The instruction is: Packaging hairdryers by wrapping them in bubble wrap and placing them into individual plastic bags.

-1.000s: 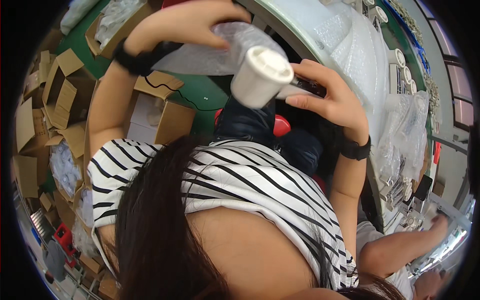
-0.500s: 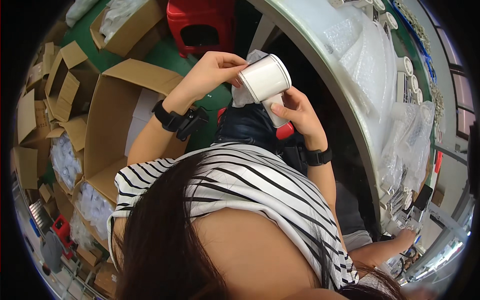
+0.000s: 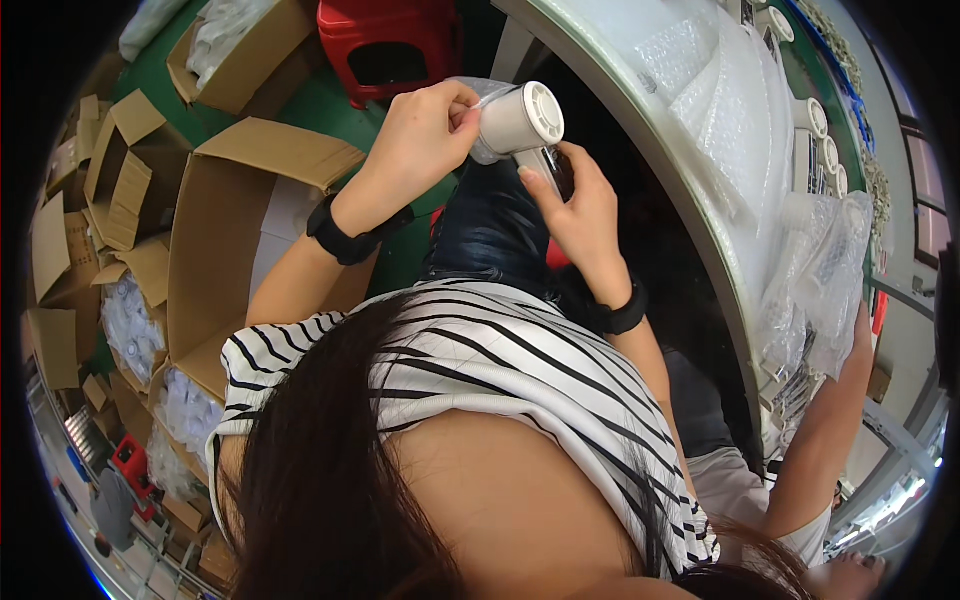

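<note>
Overhead, both hands gripping white fan device (image 3: 520,125), clear bag (image 3: 482,150).

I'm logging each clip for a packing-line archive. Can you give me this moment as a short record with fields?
left hand: pinches the thin clear plastic bag at the device's top
right hand: grips the handle below
held thing: white plastic cylindrical device with a vented round end
left of person: open brown cardboard box on the green floor
ahead: red plastic stool
right: curved white worktable with bubble wrap
</note>
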Demonstrator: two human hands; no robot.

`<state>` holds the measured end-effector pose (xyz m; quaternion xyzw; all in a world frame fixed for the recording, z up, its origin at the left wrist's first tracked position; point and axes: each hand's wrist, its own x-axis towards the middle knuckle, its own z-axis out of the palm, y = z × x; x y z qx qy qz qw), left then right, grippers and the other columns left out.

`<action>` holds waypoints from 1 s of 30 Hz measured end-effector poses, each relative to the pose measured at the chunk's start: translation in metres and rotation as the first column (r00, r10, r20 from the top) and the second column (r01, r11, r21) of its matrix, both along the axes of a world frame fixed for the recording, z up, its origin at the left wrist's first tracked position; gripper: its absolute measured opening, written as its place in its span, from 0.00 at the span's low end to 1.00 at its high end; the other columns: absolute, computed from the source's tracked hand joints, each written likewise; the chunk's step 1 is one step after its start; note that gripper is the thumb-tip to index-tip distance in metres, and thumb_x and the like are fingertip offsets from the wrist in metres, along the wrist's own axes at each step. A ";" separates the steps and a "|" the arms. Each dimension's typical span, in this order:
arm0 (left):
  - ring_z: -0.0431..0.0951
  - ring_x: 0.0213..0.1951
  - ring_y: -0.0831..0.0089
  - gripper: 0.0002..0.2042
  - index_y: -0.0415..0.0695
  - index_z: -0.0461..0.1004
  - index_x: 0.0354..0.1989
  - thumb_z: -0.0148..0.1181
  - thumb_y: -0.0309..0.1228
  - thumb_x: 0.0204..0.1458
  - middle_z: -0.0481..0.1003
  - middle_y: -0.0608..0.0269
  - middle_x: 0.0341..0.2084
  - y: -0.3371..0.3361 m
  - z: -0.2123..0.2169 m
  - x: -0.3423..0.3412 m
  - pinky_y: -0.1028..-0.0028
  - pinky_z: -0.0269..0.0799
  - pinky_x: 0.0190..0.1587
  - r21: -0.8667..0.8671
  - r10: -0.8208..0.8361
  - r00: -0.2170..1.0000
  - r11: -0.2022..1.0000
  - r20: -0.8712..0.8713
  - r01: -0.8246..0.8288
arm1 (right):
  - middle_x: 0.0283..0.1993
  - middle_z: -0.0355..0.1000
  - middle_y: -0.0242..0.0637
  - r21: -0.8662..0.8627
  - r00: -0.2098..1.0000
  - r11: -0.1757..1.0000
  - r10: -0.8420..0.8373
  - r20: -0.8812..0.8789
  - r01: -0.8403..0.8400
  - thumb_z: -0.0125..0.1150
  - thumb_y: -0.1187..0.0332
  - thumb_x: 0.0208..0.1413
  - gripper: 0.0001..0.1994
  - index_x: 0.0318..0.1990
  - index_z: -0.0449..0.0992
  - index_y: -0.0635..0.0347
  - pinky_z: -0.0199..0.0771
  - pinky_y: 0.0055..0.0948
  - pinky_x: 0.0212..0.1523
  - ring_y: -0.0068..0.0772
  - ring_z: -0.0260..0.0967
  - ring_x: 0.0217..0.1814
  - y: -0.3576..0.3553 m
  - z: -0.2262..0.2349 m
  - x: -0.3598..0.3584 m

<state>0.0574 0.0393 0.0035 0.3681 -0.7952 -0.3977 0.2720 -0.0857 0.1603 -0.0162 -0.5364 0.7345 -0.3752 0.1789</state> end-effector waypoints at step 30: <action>0.69 0.31 0.63 0.08 0.38 0.68 0.32 0.54 0.18 0.41 0.68 0.56 0.26 0.013 0.000 -0.024 0.71 0.65 0.34 -0.590 -0.220 0.972 0.796 -0.078 0.133 | 0.35 0.71 0.44 0.139 0.929 0.990 -0.072 0.363 0.023 0.63 0.70 0.40 0.27 0.49 0.59 0.66 0.69 0.25 0.33 0.32 0.70 0.31 -0.038 0.014 -0.030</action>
